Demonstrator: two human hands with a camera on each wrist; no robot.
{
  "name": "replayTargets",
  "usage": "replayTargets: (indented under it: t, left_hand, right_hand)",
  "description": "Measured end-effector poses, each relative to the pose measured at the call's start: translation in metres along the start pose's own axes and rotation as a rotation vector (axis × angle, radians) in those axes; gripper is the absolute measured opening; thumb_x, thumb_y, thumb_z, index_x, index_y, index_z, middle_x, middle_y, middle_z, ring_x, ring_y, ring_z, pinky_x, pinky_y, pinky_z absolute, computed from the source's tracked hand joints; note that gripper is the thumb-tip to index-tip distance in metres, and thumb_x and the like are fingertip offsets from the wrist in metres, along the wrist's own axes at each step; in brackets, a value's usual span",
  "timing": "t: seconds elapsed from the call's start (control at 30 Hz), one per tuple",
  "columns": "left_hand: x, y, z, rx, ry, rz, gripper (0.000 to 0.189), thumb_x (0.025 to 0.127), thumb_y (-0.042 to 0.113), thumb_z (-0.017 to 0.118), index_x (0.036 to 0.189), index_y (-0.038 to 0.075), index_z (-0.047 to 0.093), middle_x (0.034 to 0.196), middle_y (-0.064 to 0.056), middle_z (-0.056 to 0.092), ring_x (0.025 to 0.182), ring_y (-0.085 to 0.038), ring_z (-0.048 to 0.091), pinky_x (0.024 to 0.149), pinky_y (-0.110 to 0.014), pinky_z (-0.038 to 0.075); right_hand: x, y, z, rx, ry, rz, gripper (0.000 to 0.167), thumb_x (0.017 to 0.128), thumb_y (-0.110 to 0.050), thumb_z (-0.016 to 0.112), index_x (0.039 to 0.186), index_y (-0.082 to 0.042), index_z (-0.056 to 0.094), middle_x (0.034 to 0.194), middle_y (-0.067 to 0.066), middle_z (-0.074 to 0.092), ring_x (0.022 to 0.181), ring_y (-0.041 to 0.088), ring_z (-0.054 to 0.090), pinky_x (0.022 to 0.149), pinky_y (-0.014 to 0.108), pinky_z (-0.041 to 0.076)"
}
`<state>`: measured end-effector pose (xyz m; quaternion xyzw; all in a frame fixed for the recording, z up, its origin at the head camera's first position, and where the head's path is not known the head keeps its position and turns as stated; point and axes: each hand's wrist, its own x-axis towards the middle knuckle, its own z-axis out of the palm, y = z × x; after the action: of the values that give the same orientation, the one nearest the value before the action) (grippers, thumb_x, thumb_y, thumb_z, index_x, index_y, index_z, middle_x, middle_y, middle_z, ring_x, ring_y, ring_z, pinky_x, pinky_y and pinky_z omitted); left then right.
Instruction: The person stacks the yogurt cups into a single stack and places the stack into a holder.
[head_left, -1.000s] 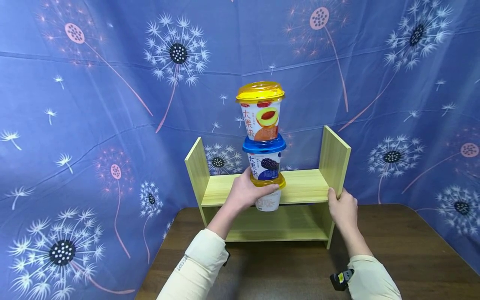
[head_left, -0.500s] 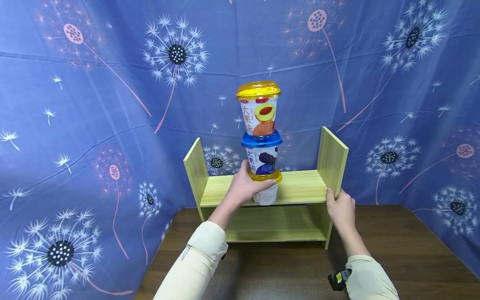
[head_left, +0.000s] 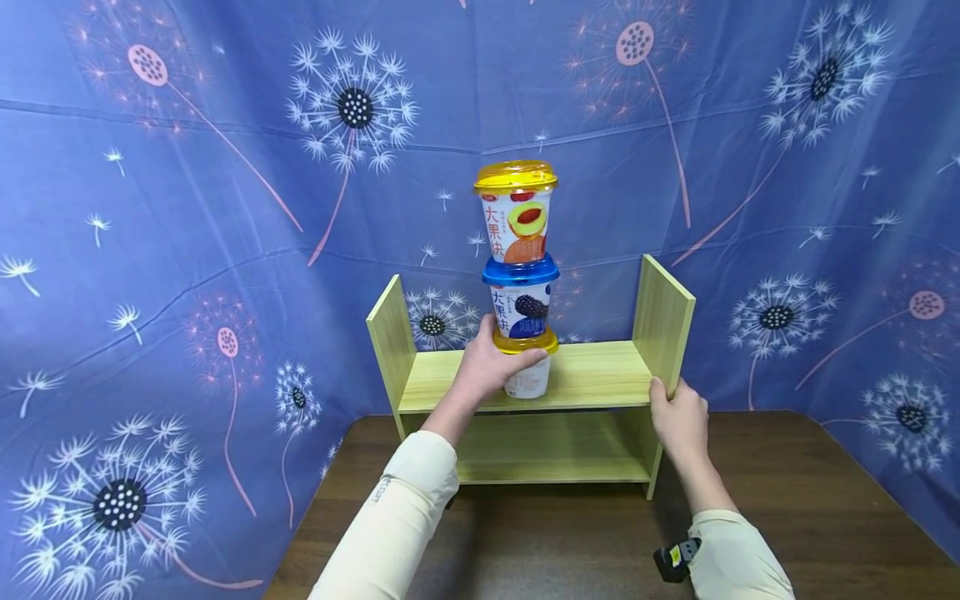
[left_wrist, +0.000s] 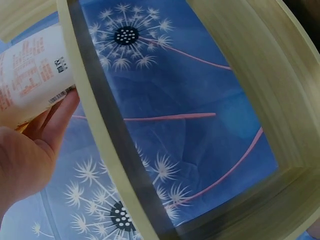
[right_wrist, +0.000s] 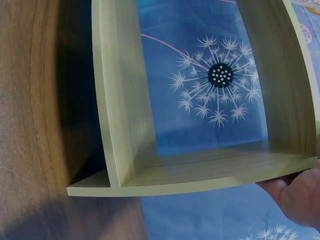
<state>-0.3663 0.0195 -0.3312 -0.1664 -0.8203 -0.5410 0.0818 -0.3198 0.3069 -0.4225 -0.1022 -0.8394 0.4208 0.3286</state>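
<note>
My left hand (head_left: pixel 487 363) grips the lowest of three stacked lidded cups around its yellow lid. That bottom cup (head_left: pixel 528 379) is white, and its printed side (left_wrist: pixel 31 70) shows in the left wrist view. On it stand a blue-lidded cup (head_left: pixel 521 310) with a blackberry picture and a yellow-lidded cup (head_left: pixel 516 223) with a yellow fruit picture. The stack is at the upper board of a small wooden shelf (head_left: pixel 592 371); whether its base touches the board cannot be told. My right hand (head_left: pixel 681 421) holds the shelf's right side panel, thumb on its front edge.
The shelf stands on a dark brown wooden table (head_left: pixel 555 542), with a lower board (head_left: pixel 555 471) beneath the upper one. Its left side panel (head_left: pixel 393 333) rises beside my left hand. A blue dandelion-patterned cloth (head_left: pixel 247 192) hangs behind and at both sides.
My left hand has carried the cup stack slightly up and away, further over the upper board. The right hand keeps its hold on the side panel.
</note>
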Motion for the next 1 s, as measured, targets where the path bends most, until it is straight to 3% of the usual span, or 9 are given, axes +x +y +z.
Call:
replayTargets:
  t: [0.4, 0.6, 0.73, 0.9, 1.0]
  left_hand:
    - [0.001, -0.002, 0.002, 0.051, 0.033, -0.031, 0.108, 0.069, 0.06, 0.087, 0.155, 0.021, 0.034, 0.132, -0.003, 0.061, 0.112, -0.023, 0.062, 0.097, -0.046, 0.05]
    - [-0.008, -0.009, -0.006, 0.045, 0.044, -0.03, 0.12, 0.073, 0.065, 0.082, 0.163, 0.023, 0.014, 0.159, -0.006, 0.038, 0.136, -0.03, 0.047, 0.11, -0.051, 0.039]
    - [-0.021, -0.019, -0.017, 0.081, 0.08, 0.013, 0.104, 0.08, 0.066, 0.075, 0.161, 0.028, 0.019, 0.163, -0.002, 0.03, 0.141, -0.034, 0.04, 0.11, -0.054, 0.037]
    - [-0.039, -0.031, -0.032, 0.199, 0.124, 0.111, 0.083, 0.089, 0.058, 0.068, 0.156, 0.025, 0.031, 0.159, -0.003, 0.035, 0.14, -0.032, 0.041, 0.109, -0.054, 0.039]
    - [-0.05, -0.037, -0.039, 0.266, 0.13, 0.136, 0.081, 0.09, 0.055, 0.067, 0.156, 0.023, 0.033, 0.158, -0.006, 0.037, 0.141, -0.031, 0.04, 0.11, -0.055, 0.038]
  right_hand:
    - [0.001, 0.0, 0.001, -0.009, 0.004, -0.005, 0.033, 0.102, -0.029, 0.052, 0.087, -0.001, 0.059, 0.072, 0.02, 0.061, 0.07, 0.04, 0.058, 0.06, 0.051, 0.048]
    - [-0.001, 0.0, 0.003, -0.005, 0.014, 0.004, 0.033, 0.101, -0.03, 0.053, 0.085, -0.002, 0.059, 0.074, 0.023, 0.062, 0.072, 0.042, 0.059, 0.063, 0.054, 0.048]
    - [-0.002, -0.001, 0.004, 0.013, 0.023, -0.009, 0.033, 0.101, -0.029, 0.053, 0.085, -0.001, 0.058, 0.076, 0.024, 0.061, 0.075, 0.044, 0.058, 0.067, 0.057, 0.047]
    - [-0.002, 0.0, 0.006, 0.045, 0.043, -0.031, 0.033, 0.102, -0.028, 0.053, 0.083, -0.001, 0.055, 0.07, 0.02, 0.056, 0.073, 0.04, 0.054, 0.064, 0.05, 0.044]
    - [-0.002, 0.002, 0.005, 0.054, 0.052, -0.037, 0.032, 0.102, -0.027, 0.054, 0.086, 0.001, 0.058, 0.077, 0.026, 0.059, 0.077, 0.045, 0.055, 0.067, 0.054, 0.044]
